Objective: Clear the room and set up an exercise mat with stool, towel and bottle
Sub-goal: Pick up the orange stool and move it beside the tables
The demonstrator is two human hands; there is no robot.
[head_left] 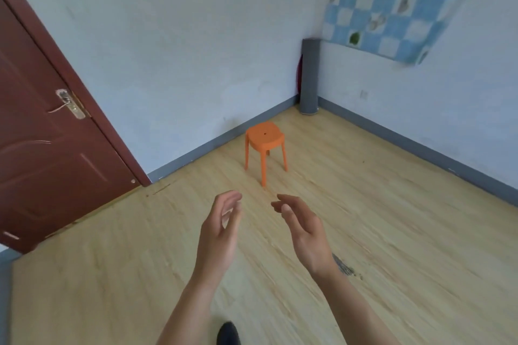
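An orange plastic stool stands upright on the wooden floor, near the far wall. A rolled grey exercise mat stands on end in the room's corner, with something dark red partly hidden behind it. My left hand and my right hand are both stretched forward, palms facing each other, fingers apart and empty. They hover short of the stool, not touching it. No towel or bottle shows in view.
A brown door with a metal handle fills the left side. A blue checkered cloth is pinned on the right wall. A dark scuff marks the floor by my right wrist. My dark shoe shows at the bottom edge.
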